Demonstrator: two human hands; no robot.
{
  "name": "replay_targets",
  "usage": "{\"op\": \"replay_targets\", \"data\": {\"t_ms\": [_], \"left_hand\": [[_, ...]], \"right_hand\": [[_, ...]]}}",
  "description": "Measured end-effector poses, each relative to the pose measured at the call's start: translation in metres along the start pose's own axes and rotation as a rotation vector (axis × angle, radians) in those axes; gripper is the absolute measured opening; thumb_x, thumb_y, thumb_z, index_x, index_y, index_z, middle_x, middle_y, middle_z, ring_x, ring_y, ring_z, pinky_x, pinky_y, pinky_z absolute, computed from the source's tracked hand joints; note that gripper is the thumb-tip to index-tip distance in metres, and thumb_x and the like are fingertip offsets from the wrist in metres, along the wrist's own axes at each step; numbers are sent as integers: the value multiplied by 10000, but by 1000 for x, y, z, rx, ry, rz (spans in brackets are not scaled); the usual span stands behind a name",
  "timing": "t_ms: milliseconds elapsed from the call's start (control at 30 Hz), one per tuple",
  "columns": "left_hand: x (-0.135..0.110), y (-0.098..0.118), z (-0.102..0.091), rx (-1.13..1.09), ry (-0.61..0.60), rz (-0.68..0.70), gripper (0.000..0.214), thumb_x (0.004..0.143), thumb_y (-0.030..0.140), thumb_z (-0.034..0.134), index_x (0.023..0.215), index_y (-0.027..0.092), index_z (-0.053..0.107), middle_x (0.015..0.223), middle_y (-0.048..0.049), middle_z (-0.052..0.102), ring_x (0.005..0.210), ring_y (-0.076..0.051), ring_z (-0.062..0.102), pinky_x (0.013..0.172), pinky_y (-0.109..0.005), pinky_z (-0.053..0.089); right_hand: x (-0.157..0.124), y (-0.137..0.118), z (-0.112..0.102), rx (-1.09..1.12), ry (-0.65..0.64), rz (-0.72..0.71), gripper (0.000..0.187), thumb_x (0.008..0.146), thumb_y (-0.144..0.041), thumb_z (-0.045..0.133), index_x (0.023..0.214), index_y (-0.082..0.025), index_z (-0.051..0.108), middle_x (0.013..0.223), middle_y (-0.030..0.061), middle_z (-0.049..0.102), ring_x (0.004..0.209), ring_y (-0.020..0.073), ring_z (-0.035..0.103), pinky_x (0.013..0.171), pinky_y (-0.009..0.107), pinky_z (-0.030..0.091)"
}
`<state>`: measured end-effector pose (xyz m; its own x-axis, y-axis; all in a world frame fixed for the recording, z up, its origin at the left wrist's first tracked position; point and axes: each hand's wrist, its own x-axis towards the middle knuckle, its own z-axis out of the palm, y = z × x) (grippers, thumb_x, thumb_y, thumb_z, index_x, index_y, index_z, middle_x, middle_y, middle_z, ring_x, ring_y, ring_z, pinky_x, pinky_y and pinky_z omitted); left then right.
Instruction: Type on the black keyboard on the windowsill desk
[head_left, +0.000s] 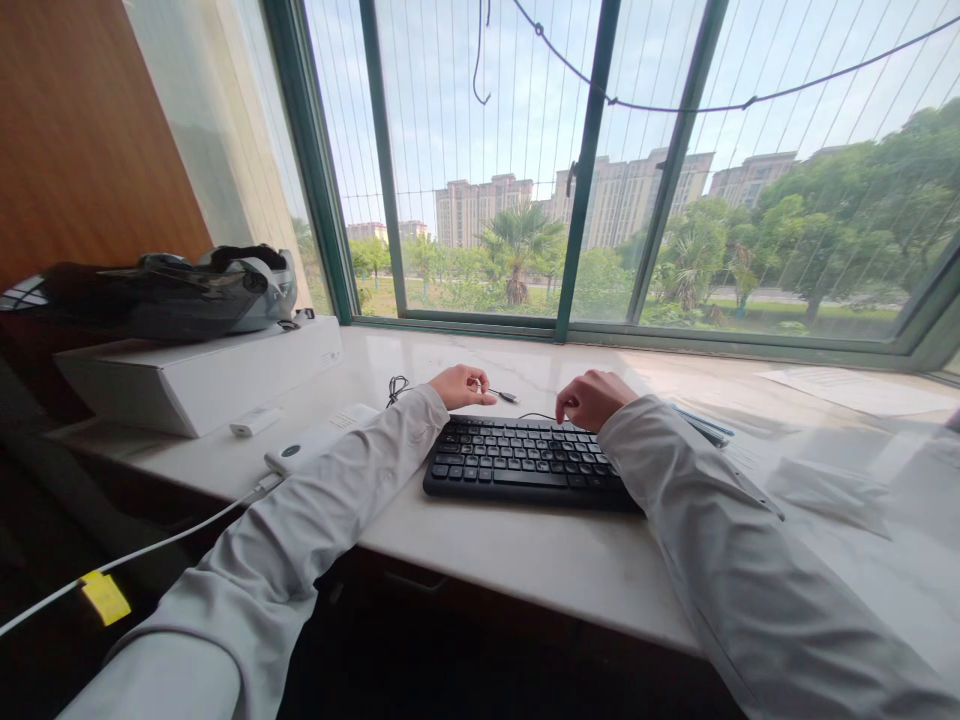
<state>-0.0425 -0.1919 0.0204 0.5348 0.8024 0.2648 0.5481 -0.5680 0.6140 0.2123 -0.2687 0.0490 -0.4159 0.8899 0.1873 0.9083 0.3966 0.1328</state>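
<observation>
A black keyboard [525,462] lies on a pale marble sill [525,560] in front of a big window. My left hand [463,385] rests just beyond the keyboard's far left corner, fingers curled around a thin black cable [504,394] that ends in a small plug. My right hand [592,398] sits at the keyboard's far edge, fingers curled, pinching where the cable leaves the keyboard. Both arms wear light grey sleeves and lie across the sill.
A long white box [202,375] stands at the left with a dark helmet [172,292] on top. A small white adapter [255,421], a white power bank [315,445] with a white cable [135,555], and papers [855,388] at the right lie on the sill.
</observation>
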Motion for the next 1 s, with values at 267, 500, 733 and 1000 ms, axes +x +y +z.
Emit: {"op": "replay_targets", "data": {"t_ms": [267, 500, 733, 1000], "left_hand": [[1, -2, 0, 0, -13, 4, 375, 587, 479, 715, 682, 150, 561, 505, 71, 388, 496, -69, 333, 524, -219, 239], [2, -6, -1, 4, -5, 10, 379, 578, 488, 714, 668, 152, 562, 489, 71, 381, 483, -68, 323, 513, -220, 226], [0, -4, -1, 1, -16, -7, 396, 566, 497, 717, 660, 154, 543, 477, 78, 351, 473, -66, 301, 508, -221, 216], [0, -7, -2, 3, -31, -4, 398, 572, 500, 719, 668, 154, 547, 481, 77, 346, 482, -67, 298, 509, -223, 203]], "right_hand": [[0, 7, 3, 0, -26, 44, 293, 702, -198, 499, 787, -310, 756, 744, 3, 694, 664, 139, 565, 620, 241, 380], [0, 16, 1, -2, -91, 98, 291, 697, -209, 501, 784, -325, 754, 778, 4, 693, 669, 142, 568, 599, 241, 390], [-3, 21, -3, -12, -149, 190, 259, 673, -220, 529, 755, -301, 761, 807, 30, 697, 678, 152, 576, 613, 251, 412], [-4, 33, -2, -9, -189, 261, 204, 656, -253, 568, 708, -311, 757, 827, 40, 689, 683, 182, 591, 592, 283, 418]]}}
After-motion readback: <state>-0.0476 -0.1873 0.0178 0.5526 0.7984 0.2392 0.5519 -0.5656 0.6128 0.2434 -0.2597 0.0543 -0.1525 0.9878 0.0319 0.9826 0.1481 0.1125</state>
